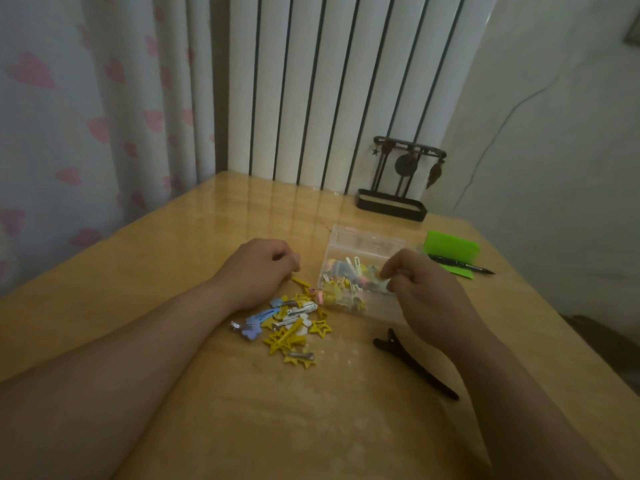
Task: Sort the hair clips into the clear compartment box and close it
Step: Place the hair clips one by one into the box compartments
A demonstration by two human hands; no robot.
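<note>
— Dim in here, isn't it? Flat, greyish light, hardly a shadow on the bench (214, 393).
— The only shine is at its far end, where the white radiator (311, 81) mirrors in pale stripes.
— Its bars lean outward, and the curtain (86, 98) bows at the edge.
— Nothing's crisp either. The right hand (426, 289) is smeared, and the clips (346, 277) in the clear box (367, 239) blur into coloured specks.

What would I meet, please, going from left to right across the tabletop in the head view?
pile of loose hair clips → clear compartment box → green card
</note>
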